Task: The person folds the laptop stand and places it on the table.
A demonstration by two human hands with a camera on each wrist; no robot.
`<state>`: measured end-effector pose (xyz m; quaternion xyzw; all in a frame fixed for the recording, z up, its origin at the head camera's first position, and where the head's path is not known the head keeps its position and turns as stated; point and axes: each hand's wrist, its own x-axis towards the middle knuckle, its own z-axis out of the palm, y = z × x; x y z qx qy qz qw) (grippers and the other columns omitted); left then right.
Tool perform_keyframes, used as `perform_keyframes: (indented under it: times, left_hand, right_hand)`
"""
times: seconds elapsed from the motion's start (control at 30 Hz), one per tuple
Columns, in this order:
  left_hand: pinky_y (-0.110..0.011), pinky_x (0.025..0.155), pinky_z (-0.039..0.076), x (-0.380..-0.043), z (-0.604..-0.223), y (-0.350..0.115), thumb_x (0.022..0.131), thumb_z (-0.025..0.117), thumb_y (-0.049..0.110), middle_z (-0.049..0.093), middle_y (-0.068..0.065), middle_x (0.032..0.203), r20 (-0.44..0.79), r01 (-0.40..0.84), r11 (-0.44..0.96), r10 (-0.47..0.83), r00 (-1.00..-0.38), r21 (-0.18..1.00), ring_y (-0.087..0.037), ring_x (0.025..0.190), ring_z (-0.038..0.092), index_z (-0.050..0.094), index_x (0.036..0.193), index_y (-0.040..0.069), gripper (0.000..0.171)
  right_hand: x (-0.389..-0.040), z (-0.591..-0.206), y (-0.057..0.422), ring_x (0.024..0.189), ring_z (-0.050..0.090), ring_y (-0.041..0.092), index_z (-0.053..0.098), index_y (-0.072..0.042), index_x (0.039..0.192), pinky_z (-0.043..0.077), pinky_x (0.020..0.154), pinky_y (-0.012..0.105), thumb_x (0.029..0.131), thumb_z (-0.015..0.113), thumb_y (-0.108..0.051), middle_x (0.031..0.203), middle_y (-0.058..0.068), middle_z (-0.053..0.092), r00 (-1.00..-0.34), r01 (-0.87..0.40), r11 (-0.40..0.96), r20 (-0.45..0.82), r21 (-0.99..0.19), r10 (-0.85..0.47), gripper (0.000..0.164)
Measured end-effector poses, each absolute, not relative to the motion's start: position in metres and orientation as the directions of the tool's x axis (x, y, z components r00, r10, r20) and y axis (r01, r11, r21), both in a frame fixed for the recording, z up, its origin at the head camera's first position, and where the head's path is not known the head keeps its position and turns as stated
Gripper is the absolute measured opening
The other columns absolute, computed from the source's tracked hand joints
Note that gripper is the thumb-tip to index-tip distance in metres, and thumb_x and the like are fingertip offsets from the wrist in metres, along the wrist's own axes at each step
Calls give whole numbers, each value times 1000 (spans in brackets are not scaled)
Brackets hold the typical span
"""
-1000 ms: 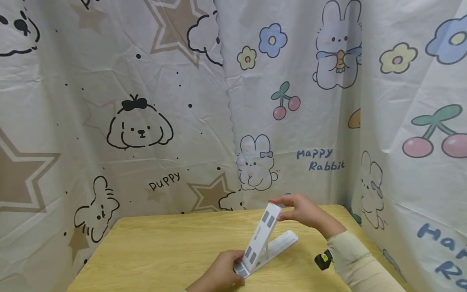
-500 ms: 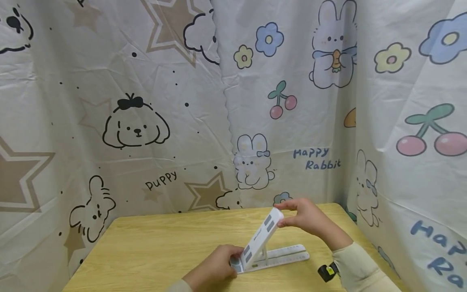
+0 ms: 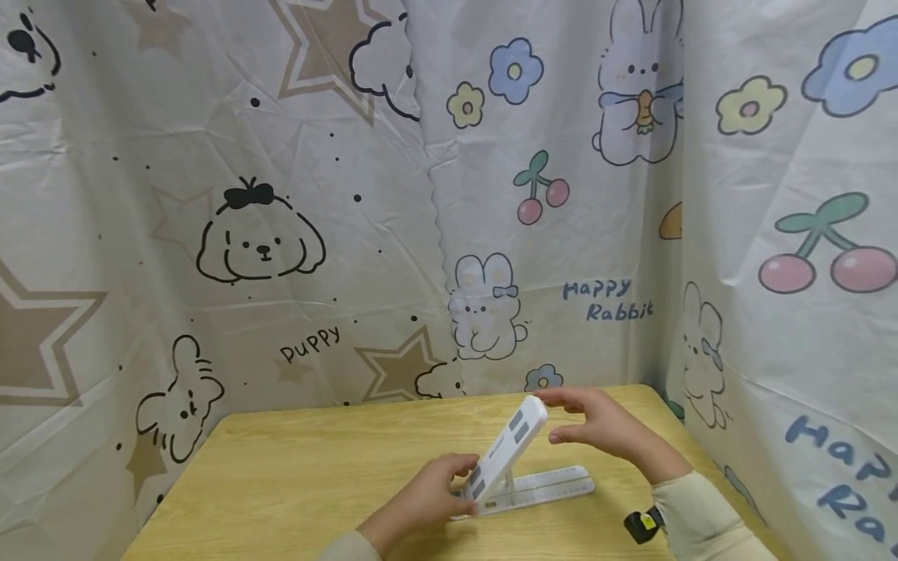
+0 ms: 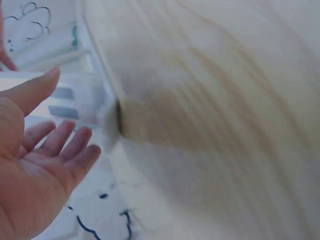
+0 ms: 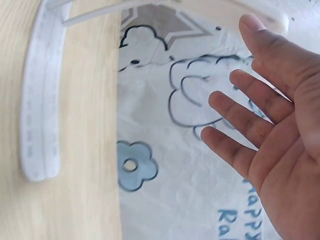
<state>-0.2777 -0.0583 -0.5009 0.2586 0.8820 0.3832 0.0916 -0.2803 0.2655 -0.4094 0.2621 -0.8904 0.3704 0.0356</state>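
A white folding stand [image 3: 505, 456] with grey pads rests on the table, its upper panel tilted up to the right above a ruler-marked base [image 3: 554, 485], with a thin strut between. My left hand [image 3: 428, 495] is at the hinge end, thumb and fingers spread on either side of the panel's lower part. In the left wrist view its fingers [image 4: 82, 145] are parted and relaxed. At the panel's raised end is my right hand [image 3: 596, 425], index fingertip right at the top edge and thumb apart from it. Its other fingers show extended in the right wrist view.
The wooden table [image 3: 295, 467] extends left and behind the stand. A patterned curtain [image 3: 379, 234] hangs along the back and sides. A black wrist device [image 3: 641, 523] sits beside the right sleeve [image 3: 701, 506].
The stand's base has swung down onto the table and its panel leans lower. My left hand has loosened from the base end and shifted up; my right thumb has come away from the panel.
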Motion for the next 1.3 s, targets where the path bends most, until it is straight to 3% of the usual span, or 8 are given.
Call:
perform_keyframes:
  times: [0.23, 0.57, 0.8, 1.0, 1.3]
  left_hand:
    - [-49, 103, 53, -274, -475, -32, 83, 87, 28, 61, -6, 141, 152, 411, 527, 466, -872, 744, -29, 124, 62, 55, 146, 10, 72]
    - [-47, 108, 51, -273, -443, 0, 85, 85, 32, 60, -2, 143, 263, 443, 436, 413, -872, 784, -26, 127, 60, 55, 146, 14, 70]
    - [-44, 110, 50, -271, -425, 16, 87, 83, 33, 59, -1, 146, 314, 484, 391, 422, -850, 783, -21, 128, 59, 54, 147, 13, 70]
    - [-42, 105, 54, -271, -420, 28, 84, 85, 30, 63, -3, 138, 314, 475, 404, 403, -860, 782, -20, 122, 63, 57, 145, 13, 69]
    - [-34, 94, 59, -272, -419, 36, 85, 85, 22, 64, -2, 131, 271, 417, 428, 363, -892, 802, -18, 114, 63, 58, 144, 14, 66]
  right_hand:
    - [-285, -434, 286, 129, 58, 38, 59, -14, 144, 46, 108, 62, 84, 82, -44, 143, 11, 61, -890, -435, 628, 200, -645, -410, 71]
    - [-291, -476, 306, 139, 47, 45, 64, -19, 137, 35, 111, 72, 83, 85, -34, 147, 10, 59, -898, -367, 618, 93, -696, -429, 59]
    - [-290, -492, 315, 141, 40, 53, 64, -9, 137, 29, 111, 75, 80, 86, -22, 151, 17, 53, -875, -366, 599, 44, -712, -482, 62]
    - [-289, -504, 320, 142, 35, 55, 62, -3, 137, 24, 114, 75, 77, 88, -18, 153, 22, 50, -869, -334, 583, 2, -741, -495, 67]
    - [-287, -516, 320, 147, 33, 49, 62, -6, 140, 20, 117, 72, 76, 87, -13, 157, 18, 46, -897, -218, 589, -78, -778, -435, 69]
